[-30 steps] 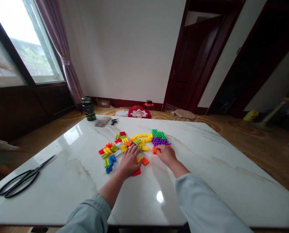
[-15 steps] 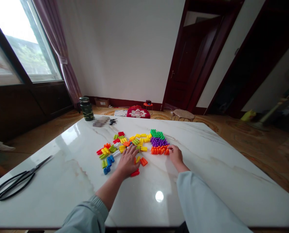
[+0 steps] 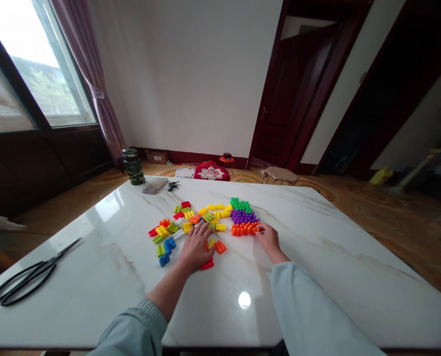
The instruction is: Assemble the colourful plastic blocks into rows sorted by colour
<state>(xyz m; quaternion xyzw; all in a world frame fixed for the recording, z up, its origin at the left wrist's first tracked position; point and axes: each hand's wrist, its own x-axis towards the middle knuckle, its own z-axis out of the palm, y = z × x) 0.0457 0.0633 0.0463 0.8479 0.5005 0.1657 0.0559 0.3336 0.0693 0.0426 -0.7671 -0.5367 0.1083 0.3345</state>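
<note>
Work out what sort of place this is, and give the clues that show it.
Probably a room in a home: a tied-back purple curtain hangs beside a window, and a dark red door and a low stool stand beyond the table.

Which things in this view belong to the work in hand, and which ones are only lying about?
Seem to belong:
orange pieces, at the right hand
purple pieces and green pieces, grouped beyond them
mixed-colour pieces, around the left hand

Probably just lying about:
black-handled scissors
camouflage flask
small dark tool
blurred-out item
</note>
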